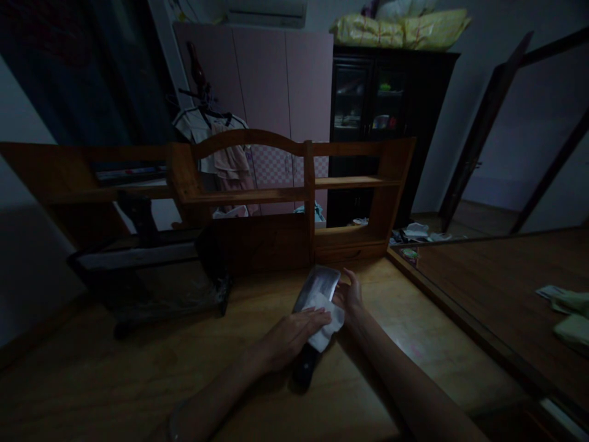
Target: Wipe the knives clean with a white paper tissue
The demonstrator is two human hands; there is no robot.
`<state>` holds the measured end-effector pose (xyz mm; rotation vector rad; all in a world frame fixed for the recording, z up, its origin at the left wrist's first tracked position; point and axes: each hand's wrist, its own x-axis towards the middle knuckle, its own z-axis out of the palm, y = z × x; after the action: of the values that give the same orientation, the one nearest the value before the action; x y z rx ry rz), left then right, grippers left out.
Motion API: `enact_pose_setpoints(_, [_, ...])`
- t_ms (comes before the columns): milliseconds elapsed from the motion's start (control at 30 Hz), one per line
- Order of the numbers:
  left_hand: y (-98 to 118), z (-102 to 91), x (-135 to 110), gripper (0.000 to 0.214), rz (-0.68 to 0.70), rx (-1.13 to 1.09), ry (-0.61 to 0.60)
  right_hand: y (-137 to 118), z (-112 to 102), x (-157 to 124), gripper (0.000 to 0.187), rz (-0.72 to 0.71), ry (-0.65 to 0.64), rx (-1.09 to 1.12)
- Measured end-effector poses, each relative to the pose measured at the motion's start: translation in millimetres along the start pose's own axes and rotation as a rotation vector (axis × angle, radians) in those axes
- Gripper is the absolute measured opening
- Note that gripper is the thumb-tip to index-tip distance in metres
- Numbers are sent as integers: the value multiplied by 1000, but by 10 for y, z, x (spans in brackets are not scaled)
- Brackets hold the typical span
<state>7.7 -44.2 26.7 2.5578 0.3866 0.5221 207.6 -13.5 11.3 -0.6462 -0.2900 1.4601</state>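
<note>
A cleaver (324, 282) with a broad metal blade and a dark handle is tilted over the wooden desk, its handle toward me. Across the lower blade lies a crumpled white tissue (324, 334). My left hand (294, 334) presses this tissue onto the blade with its fingers laid together over it. At the blade's right edge, my right hand (350, 296) supports the cleaver, thumb raised; its other fingers are partly hidden behind the blade and tissue. Neither hand is on the handle.
A black-framed monitor-like object (151, 276) stands on the desk (221, 380) at left. A wooden shelf unit (257, 196) runs along the desk's back. Pale green cloth (570, 304) lies on the brown surface at right. Wardrobes stand behind.
</note>
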Motion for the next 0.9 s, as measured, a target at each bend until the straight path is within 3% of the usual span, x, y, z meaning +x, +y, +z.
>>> enact_pose_setpoints(100, [34,-4,23,46,24,-86,2,11,17,-17,31,53,10,60])
enact_pose_setpoints(333, [113,-11,33,46,-118,-159,105,51,26,-15,26,-15,-20,137])
enact_pose_setpoints(700, [88,-26,-32,45,-201,-12,228,47,18,-22,21,7,-21,137])
enact_pose_setpoints(900, [-13,-44,-85,46,-154,127,294,45,-5,21,21,7,-13,129])
